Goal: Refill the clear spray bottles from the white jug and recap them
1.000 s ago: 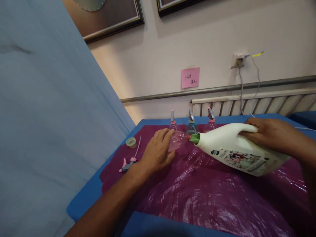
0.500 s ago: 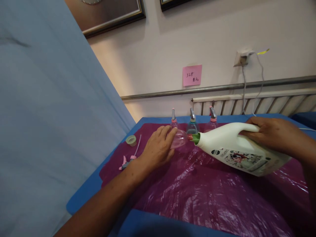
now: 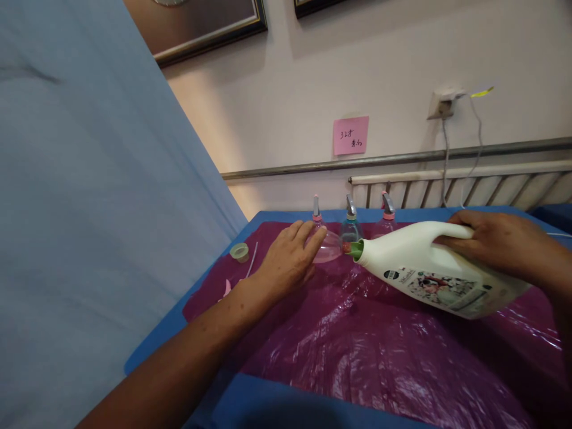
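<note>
My left hand (image 3: 288, 253) is wrapped round a clear pink bottle (image 3: 329, 247) lying tilted on its side, its base hidden by the fingers. The bottle's reddish neck meets the green pouring spout (image 3: 356, 249) of a large cream-white detergent jug (image 3: 429, 274). Closed round the jug's handle, my right hand (image 3: 496, 235) keeps it tipped with its mouth to the left. Whether liquid is flowing I cannot tell. Left of my left hand is a pale green cap (image 3: 240, 252). My forearm partly covers a pink trigger spray head (image 3: 227, 289) with its thin tube.
Three spray bottles stand at the back: pink (image 3: 317, 214), teal (image 3: 351, 225) and another pink one (image 3: 386, 221). Shiny purple plastic sheeting (image 3: 357, 345) covers much of the blue table (image 3: 147, 348). A blue curtain (image 3: 89, 179) hangs at left; a wall socket (image 3: 442, 104) with cables is at right.
My left hand and the pink bottle have shifted slightly, and my left forearm now hides more of the spray head. The jug stays tipped against the bottle's neck.
</note>
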The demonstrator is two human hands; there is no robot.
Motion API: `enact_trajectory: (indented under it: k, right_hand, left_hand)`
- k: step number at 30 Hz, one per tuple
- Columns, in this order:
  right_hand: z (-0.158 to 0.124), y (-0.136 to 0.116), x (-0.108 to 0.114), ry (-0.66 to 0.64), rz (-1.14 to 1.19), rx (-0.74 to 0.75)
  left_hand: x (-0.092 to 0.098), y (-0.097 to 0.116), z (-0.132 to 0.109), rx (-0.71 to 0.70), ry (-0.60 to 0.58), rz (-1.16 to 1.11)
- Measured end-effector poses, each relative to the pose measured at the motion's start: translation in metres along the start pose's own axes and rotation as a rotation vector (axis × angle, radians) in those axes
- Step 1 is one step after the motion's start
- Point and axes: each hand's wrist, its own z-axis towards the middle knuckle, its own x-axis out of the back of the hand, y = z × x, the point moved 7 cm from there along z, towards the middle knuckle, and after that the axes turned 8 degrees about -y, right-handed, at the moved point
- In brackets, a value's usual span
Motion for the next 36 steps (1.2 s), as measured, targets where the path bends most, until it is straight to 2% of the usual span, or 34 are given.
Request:
enact_trajectory:
  k: [16, 26, 32, 36]
  right_hand:
    - [-0.001, -0.002, 0.002, 0.002, 0.028, 0.016]
    - [-0.002, -0.005, 0.005, -0.016, 0.031, -0.002]
    - [-0.002, -0.004, 0.005, 0.034, 0.011, 0.044]
    - [-0.002, -0.004, 0.005, 0.014, 0.004, 0.007]
  left_hand:
    - [0.002, -0.002, 0.005, -0.034, 0.025, 0.017]
    - [0.009, -0.001, 0.011, -0.043, -0.015, 0.058]
    - [0.013, 0.000, 0.015, -0.074, 0.014, 0.112]
    - [0.014, 0.002, 0.019, -0.108, 0.028, 0.139]
